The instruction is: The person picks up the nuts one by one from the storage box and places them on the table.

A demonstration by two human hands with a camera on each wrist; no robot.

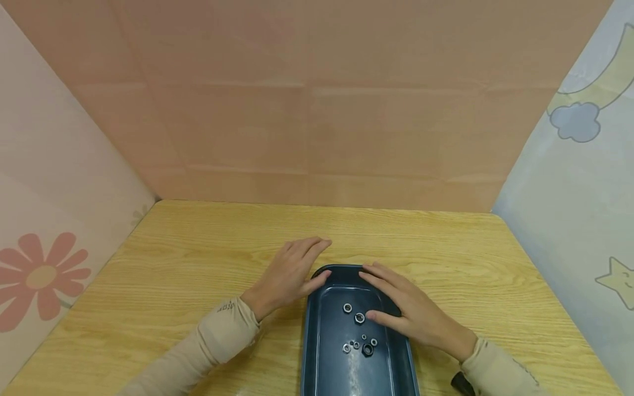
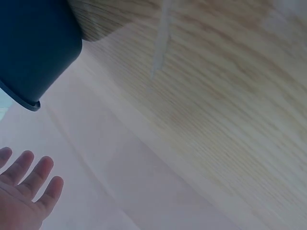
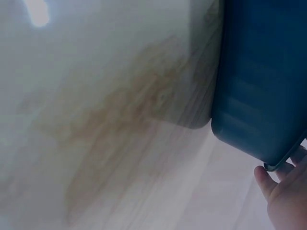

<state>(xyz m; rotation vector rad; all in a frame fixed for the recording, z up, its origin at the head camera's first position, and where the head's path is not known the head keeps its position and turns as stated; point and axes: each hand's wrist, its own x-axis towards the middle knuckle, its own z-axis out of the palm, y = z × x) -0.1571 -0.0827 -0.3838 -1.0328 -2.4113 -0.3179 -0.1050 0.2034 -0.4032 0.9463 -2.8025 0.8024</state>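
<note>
A dark blue tray (image 1: 324, 352) lies lengthwise at the front of the table, its near end cut off by the frame. Several metal nuts of different sizes sit loose inside: a large dark nut (image 1: 367, 350), a silvery nut (image 1: 359, 318), another nut (image 1: 347, 308) farther back, and smaller ones around them. My left hand (image 1: 284, 275) is by the tray's far left corner, fingers extended and thumb close to the rim. Over the far right corner reaches my right hand (image 1: 413, 311), fingers fairly straight; in the right wrist view its fingertips (image 3: 265, 179) appear to meet the rim. Neither hand holds a nut.
The wood-grain table (image 1: 213, 236) runs back to a brown paper wall (image 1: 307, 121). Patterned side panels stand left and right. A black object (image 1: 463, 383) lies beside the right sleeve, partly hidden by it.
</note>
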